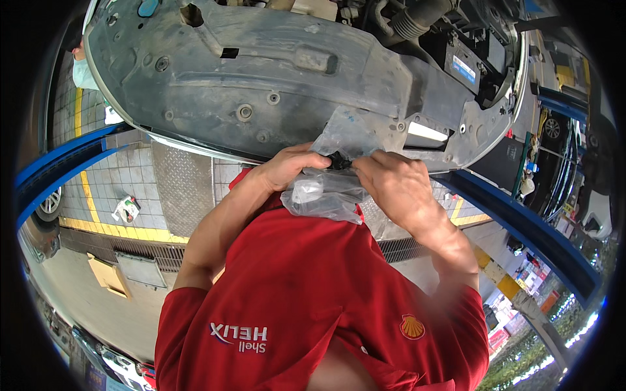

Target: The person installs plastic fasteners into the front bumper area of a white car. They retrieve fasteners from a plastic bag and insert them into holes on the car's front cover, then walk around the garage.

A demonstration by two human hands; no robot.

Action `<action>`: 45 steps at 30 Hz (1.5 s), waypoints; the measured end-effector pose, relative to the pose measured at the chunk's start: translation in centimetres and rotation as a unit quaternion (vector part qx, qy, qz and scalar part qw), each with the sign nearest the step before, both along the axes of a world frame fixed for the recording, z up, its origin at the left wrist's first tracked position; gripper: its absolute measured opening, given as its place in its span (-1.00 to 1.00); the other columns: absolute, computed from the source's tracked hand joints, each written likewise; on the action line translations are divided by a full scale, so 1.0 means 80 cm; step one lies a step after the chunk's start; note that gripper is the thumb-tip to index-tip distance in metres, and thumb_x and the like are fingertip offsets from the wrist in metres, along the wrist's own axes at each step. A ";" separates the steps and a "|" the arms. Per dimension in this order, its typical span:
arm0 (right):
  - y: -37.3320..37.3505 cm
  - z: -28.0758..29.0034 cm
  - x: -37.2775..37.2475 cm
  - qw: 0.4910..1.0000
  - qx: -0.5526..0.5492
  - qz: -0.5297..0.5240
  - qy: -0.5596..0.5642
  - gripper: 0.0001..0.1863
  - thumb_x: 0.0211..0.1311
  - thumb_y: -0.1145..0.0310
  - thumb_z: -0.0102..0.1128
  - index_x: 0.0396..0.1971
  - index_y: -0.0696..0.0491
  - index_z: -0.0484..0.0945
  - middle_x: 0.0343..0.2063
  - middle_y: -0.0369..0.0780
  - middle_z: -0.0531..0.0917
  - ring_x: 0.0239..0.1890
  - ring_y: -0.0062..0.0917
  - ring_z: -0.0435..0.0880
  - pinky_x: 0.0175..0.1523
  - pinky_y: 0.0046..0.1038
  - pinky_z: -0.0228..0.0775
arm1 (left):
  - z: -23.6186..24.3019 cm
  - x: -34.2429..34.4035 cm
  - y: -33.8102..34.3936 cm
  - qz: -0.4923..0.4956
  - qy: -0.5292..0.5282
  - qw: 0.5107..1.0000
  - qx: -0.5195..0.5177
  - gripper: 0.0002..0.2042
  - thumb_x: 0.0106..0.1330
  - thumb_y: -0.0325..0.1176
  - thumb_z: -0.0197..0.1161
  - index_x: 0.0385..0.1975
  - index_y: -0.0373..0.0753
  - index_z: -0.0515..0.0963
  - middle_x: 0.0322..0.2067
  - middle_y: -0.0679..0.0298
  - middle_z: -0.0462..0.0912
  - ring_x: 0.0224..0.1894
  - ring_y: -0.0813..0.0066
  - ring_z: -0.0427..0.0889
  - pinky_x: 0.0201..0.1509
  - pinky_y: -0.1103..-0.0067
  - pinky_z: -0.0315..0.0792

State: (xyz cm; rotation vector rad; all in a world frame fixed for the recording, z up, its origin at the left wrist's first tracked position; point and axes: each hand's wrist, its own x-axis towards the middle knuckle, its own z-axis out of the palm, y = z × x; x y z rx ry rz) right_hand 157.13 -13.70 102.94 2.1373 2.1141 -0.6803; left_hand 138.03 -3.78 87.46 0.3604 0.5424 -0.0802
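"What have I got between the hands on my feed?"

"A small, lumpy black piece (338, 160) with a dull surface and a few glints, just off the near edge of the broad dark-grey moulded plastic panel (195, 98). Its exact shape is too small for me to read."

"And the wrapping around it?"

"I see a crumpled, see-through plastic bag (319, 199). One flap lies over the panel's near edge, with faint blue marks on it; the rest bunches on the near side of the panel, creased and shiny, with a whitish patch. I can't tell whether the black piece is inside or outside the bag."

"How are my fingers set?"

"The left hand (287, 167), on the near side of the panel, has its thumb pressed on the black piece's left end, fingers curled beneath and gripping it. The right hand (399, 182), also by the panel's near edge, has its fingers bent and closed on the bag just beside the piece; whether they hold the piece too, I can't tell."

"Anything close by?"

"A red short-sleeved shirt (293, 260) on the panel's near side, and a black boxy battery (462, 68) beyond the panel's right part."
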 end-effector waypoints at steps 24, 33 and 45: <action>0.006 -0.007 0.002 0.995 0.068 0.046 -0.058 -0.93 0.02 0.45 0.31 -0.46 0.05 0.61 -0.34 -0.23 0.46 -0.29 -0.40 0.64 -0.36 -0.38 0.61 | -0.002 0.004 0.002 -0.001 -0.014 1.000 0.020 -0.48 0.27 -0.41 0.23 0.27 -0.38 0.46 0.05 0.17 0.64 0.06 0.42 0.60 0.16 0.47 0.45; 0.002 -0.018 0.003 0.992 0.074 0.069 -0.069 -0.90 -0.03 0.46 0.32 -0.48 0.05 0.58 -0.34 -0.26 0.47 -0.29 -0.42 0.64 -0.35 -0.40 0.61 | -0.011 0.005 0.001 0.005 -0.029 1.000 -0.005 -0.55 0.29 -0.40 0.27 0.19 -0.36 0.52 -0.04 0.25 0.65 -0.02 0.51 0.60 0.14 0.52 0.45; 0.005 0.003 0.004 0.999 0.034 0.011 -0.007 -0.81 0.00 0.42 0.46 -0.36 0.00 0.65 -0.30 -0.26 0.47 -0.23 -0.37 0.64 -0.29 -0.32 0.59 | -0.012 0.005 0.011 -0.058 -0.051 0.996 -0.035 -0.54 0.25 -0.38 0.29 0.16 -0.35 0.52 -0.09 0.26 0.66 -0.06 0.51 0.61 0.08 0.52 0.48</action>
